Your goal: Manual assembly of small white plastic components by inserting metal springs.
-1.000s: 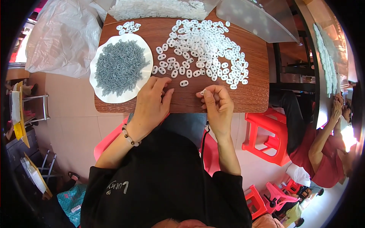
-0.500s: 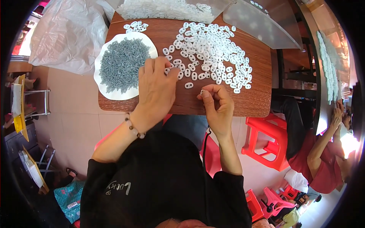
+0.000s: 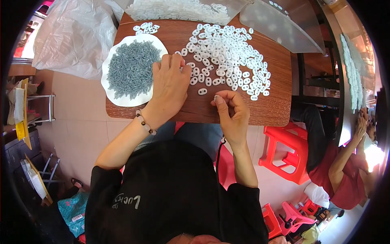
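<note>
On the brown wooden table (image 3: 195,110) lies a spread pile of small white oval plastic pieces (image 3: 233,53) with two holes each. My left hand (image 3: 170,83), with a beaded bracelet at the wrist, bends its fingers down at the pile's left edge. Its thumb and forefinger are close together; the tips are partly hidden, and a bit of white shows between them. My right hand (image 3: 233,116) pinches a small white piece (image 3: 215,98) between thumb and forefinger near the table's front edge. Left of my left hand, a white wavy-rimmed plate (image 3: 106,87) holds a heap of small grey-blue pins.
A few white pieces (image 3: 146,28) lie apart behind the plate. Clear plastic bins (image 3: 280,26) stand along the table's back. A plastic bag (image 3: 73,36) is at the left, a red stool (image 3: 284,154) at the right. Another person (image 3: 345,179) works at the far right.
My left hand has shifted slightly to the right, over the pile's left edge, with its fingers a little more bent. My right hand stays in place with its piece.
</note>
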`<state>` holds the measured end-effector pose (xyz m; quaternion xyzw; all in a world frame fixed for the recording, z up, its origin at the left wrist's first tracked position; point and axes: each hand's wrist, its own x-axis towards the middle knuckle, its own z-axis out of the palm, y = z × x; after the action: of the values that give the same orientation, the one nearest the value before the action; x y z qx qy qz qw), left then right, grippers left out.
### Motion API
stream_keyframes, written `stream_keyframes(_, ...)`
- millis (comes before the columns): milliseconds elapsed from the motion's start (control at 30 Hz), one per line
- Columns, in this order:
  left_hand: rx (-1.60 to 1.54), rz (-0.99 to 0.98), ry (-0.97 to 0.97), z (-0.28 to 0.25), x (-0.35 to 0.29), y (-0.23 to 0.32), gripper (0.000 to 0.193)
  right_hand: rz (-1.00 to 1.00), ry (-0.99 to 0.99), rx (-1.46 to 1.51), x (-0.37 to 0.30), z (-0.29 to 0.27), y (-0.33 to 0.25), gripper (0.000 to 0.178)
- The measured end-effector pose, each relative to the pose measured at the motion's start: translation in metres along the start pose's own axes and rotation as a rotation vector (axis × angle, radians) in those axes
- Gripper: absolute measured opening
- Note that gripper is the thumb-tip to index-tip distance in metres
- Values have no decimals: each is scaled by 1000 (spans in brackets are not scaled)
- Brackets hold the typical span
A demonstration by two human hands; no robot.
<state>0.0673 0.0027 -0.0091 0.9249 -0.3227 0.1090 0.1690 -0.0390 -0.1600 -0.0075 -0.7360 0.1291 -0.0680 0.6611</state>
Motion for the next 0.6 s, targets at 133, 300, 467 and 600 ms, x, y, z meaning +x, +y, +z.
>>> stream_keyframes(133,-79,-31,76,-12,1,10,14,21,2,-28,-1,-2,-2,13)
stream_keyframes(300,-507,-20,-63,-38,-16,28,13,-355,-1,-274,-3,-4,-9,19)
stream_keyframes(467,-1109,-230,-316,-30,-34,27,10,-497,-62,-281,-8,-2,-28,23)
stream_keyframes(600,-1389,-364,-574,-34,-30,30,16,-611,-45,-290,-14,-7,-24,27)
